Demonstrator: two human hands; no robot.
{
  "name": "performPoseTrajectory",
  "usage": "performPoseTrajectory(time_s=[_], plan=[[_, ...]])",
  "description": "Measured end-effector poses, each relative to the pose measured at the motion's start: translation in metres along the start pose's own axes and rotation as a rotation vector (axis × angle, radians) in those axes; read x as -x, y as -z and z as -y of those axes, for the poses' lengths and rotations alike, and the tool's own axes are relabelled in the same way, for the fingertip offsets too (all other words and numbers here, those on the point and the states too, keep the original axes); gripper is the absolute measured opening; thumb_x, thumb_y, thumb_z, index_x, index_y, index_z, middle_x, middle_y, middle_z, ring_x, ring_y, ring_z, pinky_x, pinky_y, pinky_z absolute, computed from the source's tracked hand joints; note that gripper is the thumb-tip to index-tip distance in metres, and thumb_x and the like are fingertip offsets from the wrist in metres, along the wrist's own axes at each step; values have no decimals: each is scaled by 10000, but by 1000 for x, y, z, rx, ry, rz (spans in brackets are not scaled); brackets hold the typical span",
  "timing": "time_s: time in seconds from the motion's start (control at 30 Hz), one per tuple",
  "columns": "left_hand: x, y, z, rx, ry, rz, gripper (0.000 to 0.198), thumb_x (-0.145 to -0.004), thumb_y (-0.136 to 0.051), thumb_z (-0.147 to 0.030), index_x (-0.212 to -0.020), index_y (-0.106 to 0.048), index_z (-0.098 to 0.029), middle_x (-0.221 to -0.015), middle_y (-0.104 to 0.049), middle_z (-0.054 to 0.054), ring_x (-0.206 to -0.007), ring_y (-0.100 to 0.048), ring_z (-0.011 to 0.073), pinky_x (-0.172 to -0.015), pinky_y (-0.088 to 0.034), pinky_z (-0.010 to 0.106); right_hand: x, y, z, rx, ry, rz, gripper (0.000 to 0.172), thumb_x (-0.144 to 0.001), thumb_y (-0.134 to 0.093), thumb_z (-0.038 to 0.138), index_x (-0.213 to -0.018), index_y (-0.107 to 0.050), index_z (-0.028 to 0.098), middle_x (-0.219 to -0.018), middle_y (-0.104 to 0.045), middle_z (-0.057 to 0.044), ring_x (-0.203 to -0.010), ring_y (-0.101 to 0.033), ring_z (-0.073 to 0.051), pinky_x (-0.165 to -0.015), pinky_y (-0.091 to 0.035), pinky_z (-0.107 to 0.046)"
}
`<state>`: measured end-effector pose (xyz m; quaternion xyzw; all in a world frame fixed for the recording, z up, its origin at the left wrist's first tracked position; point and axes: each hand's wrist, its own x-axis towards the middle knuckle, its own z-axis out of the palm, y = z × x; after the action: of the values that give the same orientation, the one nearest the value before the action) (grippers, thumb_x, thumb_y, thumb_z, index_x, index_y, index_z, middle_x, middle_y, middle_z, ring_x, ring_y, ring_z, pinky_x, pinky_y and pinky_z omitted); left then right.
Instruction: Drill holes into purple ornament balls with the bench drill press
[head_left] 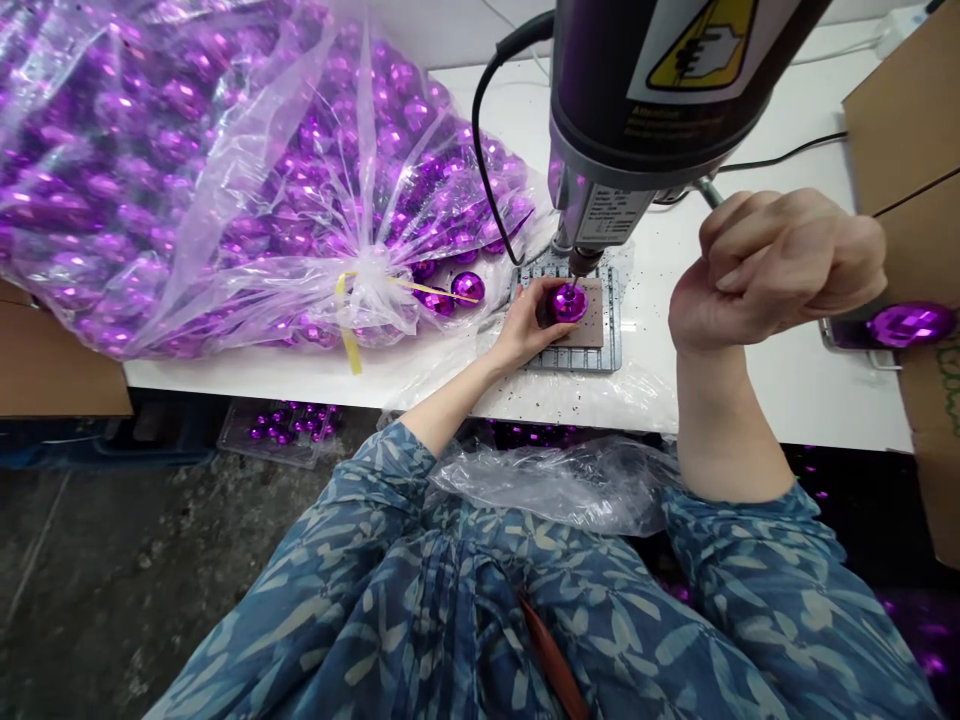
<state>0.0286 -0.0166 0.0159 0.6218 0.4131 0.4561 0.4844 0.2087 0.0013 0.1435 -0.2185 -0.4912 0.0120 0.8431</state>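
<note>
A faceted purple ball [569, 303] sits on a brown block [592, 325] on the grey slotted base of a drill press [611, 345]. My left hand [529, 325] grips the ball from its left side, thumb and fingers around it. The drill's chuck [583, 262] is right above, its thin bit meeting the top of the ball. On the right, my right hand [776, 262] is raised and wrapped round the metal lever [707, 192] of the dark drill head [652, 110]. Most of the lever is hidden by the fist.
A large clear bag of purple balls [187, 180] fills the left of the white table [810, 395]. Loose balls [468, 288] lie beside its tied neck. Cardboard boxes [911, 130] stand at the right. Below the table edge are a plastic tray [292, 450] and crumpled clear plastic [562, 480].
</note>
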Motion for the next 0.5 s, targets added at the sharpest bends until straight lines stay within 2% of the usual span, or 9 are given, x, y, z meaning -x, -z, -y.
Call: performPoseTrajectory(time_s=[0.2, 0.33, 0.4, 0.5], plan=[[0, -1, -1, 28, 17, -17, 638, -710, -1047, -308, -1249, -711, -250, -1315, -742, 90, -1456, -619, 392, -1384, -291, 617, 8, 6, -8, -29, 44, -11, 738, -912, -727, 682, -675, -215, 206, -491, -2, 70, -396, -102, -57, -429, -265, -296], [0, -1, -1, -4, 0, -21, 656, -700, -1053, -320, -1253, -707, -250, -1308, -751, 90, -1400, -658, 378, -1383, -310, 601, 8, 2, 1, -31, 44, 38, 779, -935, -698, 691, -667, -161, 194, -462, -1, 72, -376, -105, -39, -411, -245, -273], [0, -1, 0, -15, -8, -15, 657, -710, -1048, -332, -1260, -700, -244, -1314, -751, 96, -1373, -675, 370, -1379, -322, 608, -1, -6, 9, -23, 21, 57, 761, -957, -685, 667, -643, -186, 186, -476, -47, 61, -387, -146, -28, -424, -242, -257], [-1, -2, 1, -14, -14, -14, 626, -740, -1028, -329, -1262, -692, -246, -1308, -752, 94, -1345, -682, 354, -1359, -356, 627, -32, -21, 16, 7, -83, 117, 692, -965, -645, 690, -648, -297, 183, -526, -186, 52, -438, -296, -3, -465, -257, -222]])
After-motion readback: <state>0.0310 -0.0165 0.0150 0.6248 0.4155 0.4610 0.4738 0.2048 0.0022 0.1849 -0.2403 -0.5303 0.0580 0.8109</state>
